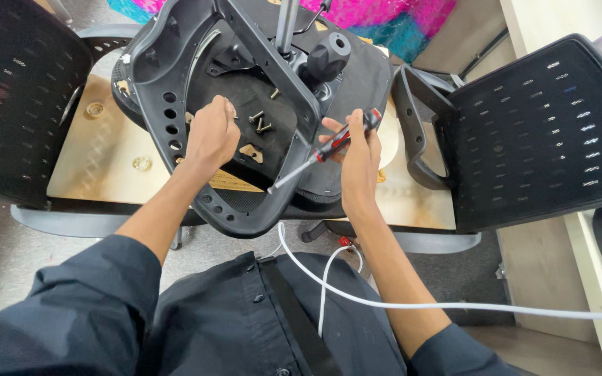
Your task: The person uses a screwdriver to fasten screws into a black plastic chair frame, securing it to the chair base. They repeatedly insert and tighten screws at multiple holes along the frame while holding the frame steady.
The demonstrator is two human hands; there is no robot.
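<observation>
- Nearest the lens, at the bottom of the frame, lie the person's dark sleeves and a white cable point(412, 304) that crosses the lap toward the right edge.
- The right hand point(359, 150), right of centre, has its fingers closed around the red-and-black handle of a screwdriver point(322, 152). The tool's long axis runs diagonally — handle at upper right, metal tip at lower left, ending just above the lower rim of the chair frame point(245, 216).
- The left hand point(212, 136) rests at centre-left on the black underside of the overturned seat, fingers curled; whether it pinches anything, I cannot tell.
- The loose screws point(263, 123) lie on the seat plate between the two hands — just right of the left hand, and up and left of the screwdriver tip. The left hand is the nearer.
- A mesh chair back point(545, 125) stands at the right, another mesh panel point(19, 90) at upper left, both beside the wooden counter point(99, 167).
</observation>
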